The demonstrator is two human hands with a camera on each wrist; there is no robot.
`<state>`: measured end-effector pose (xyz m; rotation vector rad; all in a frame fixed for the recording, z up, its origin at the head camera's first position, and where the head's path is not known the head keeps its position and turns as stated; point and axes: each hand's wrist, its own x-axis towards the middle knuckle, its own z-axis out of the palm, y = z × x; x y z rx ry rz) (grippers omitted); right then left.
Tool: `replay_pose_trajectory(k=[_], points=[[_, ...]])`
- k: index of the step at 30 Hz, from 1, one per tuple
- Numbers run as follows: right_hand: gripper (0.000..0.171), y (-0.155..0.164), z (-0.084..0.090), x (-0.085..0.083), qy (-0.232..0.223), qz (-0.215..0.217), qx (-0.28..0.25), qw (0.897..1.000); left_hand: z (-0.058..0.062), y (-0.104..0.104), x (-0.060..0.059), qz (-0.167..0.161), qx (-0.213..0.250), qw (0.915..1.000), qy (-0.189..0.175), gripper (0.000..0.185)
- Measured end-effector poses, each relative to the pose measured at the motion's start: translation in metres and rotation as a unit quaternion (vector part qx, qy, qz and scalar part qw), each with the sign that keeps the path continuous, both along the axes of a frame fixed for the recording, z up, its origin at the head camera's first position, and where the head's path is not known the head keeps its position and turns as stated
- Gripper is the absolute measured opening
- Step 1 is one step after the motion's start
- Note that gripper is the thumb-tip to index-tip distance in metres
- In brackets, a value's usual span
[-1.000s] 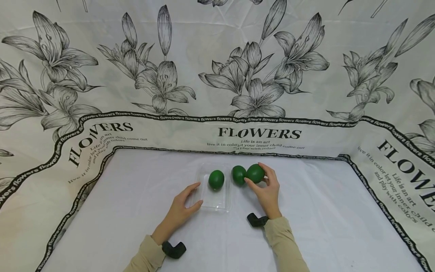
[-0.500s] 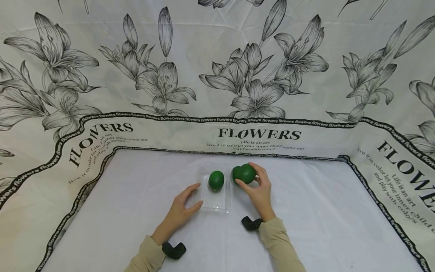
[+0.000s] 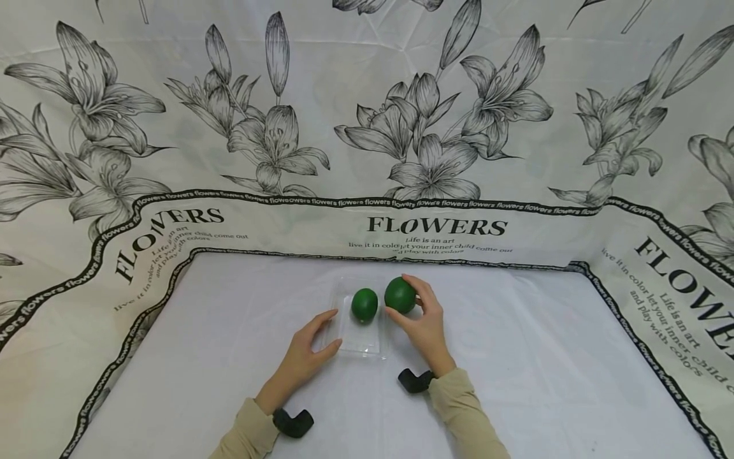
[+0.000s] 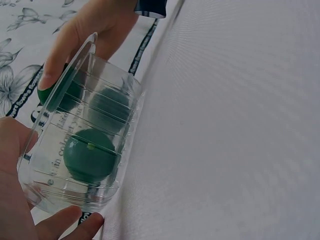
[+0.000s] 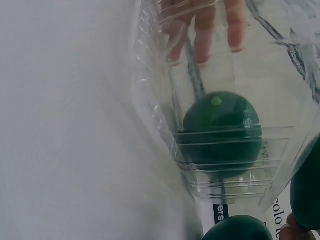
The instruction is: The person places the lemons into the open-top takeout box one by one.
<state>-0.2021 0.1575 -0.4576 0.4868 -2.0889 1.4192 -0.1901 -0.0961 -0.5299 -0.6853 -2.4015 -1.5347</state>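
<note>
The table (image 3: 516, 357) wore a white cloth with a black printed border. On it lay a clear plastic tray (image 3: 361, 341), and a green lime (image 5: 237, 228) just beside the tray.

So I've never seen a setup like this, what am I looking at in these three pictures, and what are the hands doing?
One person works with bare hands, wearing three cameras. The wide picture comes from a head camera looking down at a white table cover with a flower-print backdrop behind it. The two close-ups come from cameras strapped to the wrists.

On the table is a clear plastic tray with one green lime in it. The left hand rests against the tray's near left side. The right hand holds a second lime at the tray's right edge. The wrist views show a third lime just outside the tray.
</note>
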Motion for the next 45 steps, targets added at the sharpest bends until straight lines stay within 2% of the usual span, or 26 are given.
replay_pose_trajectory(k=[6,13,24,40,45], points=[[0.070,-0.008,0.000,0.002,-0.016,0.021,0.003,1.000,0.001,0.000,0.000,-0.003,0.005,1.0000,-0.002,0.058],[0.070,-0.014,0.000,0.005,-0.003,0.032,0.028,0.999,0.002,0.000,0.000,-0.006,0.008,0.9999,-0.008,0.058],[0.071,-0.017,-0.004,0.007,-0.016,0.045,0.044,0.998,0.003,0.000,0.001,-0.007,0.006,0.9997,-0.021,0.059],[0.069,-0.021,-0.005,0.007,-0.009,0.063,0.052,0.997,0.005,0.000,0.002,-0.008,0.005,1.0000,-0.002,0.059],[0.068,-0.022,-0.007,0.006,-0.003,0.066,0.057,0.996,0.005,-0.001,0.002,-0.008,0.004,0.9999,-0.013,0.059]])
